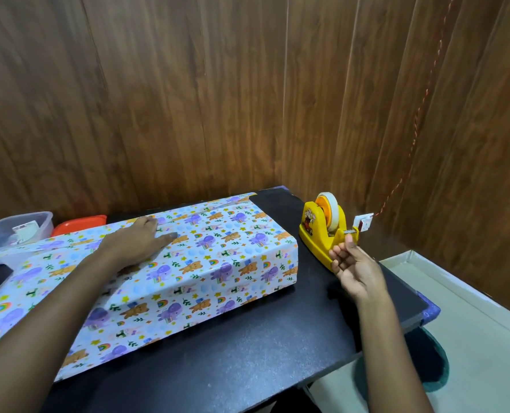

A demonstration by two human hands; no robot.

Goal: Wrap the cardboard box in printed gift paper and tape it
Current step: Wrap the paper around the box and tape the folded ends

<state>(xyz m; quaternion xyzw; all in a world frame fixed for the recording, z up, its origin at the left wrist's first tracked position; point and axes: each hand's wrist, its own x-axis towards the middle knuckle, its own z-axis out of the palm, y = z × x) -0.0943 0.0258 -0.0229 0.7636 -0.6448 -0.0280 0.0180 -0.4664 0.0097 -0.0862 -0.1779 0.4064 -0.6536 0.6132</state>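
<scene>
Both forearms bare, no sleeves, rings or watch showing.

L grip flat; R grip pinching.

cardboard box: I see none of the card itself, the printed gift paper covers every face in view.
paper's left end: runs off the picture's left edge.
clear tub: by the table's far left corner, contents too blurred to name (a white slip, perhaps).
red lid: mostly behind the box.
tape end: between my right hand's fingers and the yellow dispenser, too small to tell.
</scene>
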